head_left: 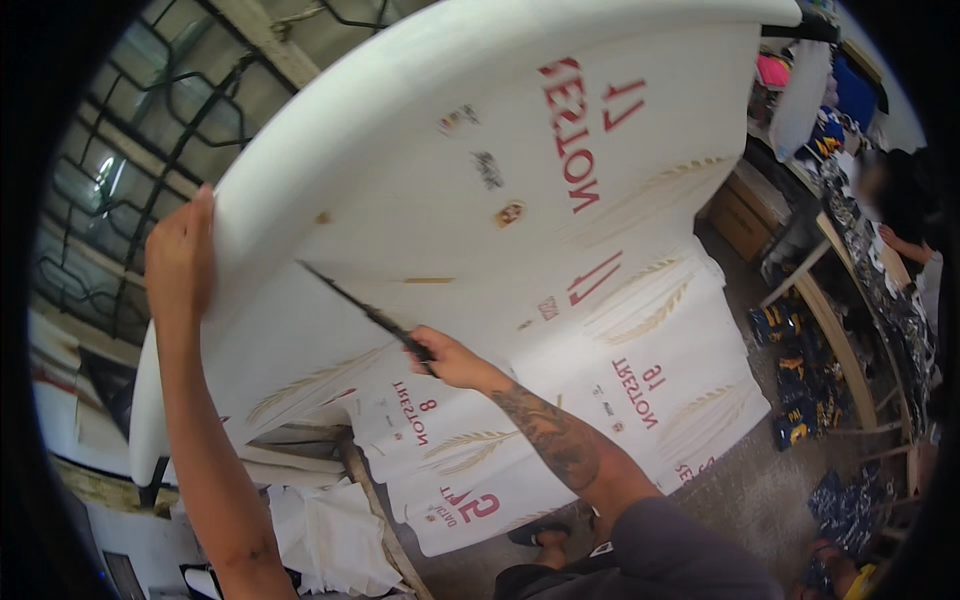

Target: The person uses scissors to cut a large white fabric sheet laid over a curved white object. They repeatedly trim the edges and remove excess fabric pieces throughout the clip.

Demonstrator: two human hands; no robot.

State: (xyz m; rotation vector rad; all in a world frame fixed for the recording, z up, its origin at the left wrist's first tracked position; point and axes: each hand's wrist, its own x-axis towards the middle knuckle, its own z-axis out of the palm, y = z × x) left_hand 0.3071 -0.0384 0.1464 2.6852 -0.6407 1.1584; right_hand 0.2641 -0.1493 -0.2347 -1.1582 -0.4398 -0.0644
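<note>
A large white roll [390, 70] arches across the view, and a wide white sheet [400, 220] with mirrored red lettering and wheat-ear prints hangs down from it. My left hand [182, 255] grips the roll near its left end, its fingers partly hidden behind the edge. In front of the sheet, my right hand [440, 358] is closed round the black handle of a long, thin, dark-bladed tool [350, 298]. The blade points up and left, its tip close to the sheet. Whether it is a knife or closed scissors is unclear.
Behind the roll on the left is a window with a black metal grille [190, 130]. Crumpled white sheets [330, 535] lie below my left arm. A cardboard box [745, 210] and a wooden bench [835, 340] stand on the right, near dark packages [800, 380] and another person [905, 210].
</note>
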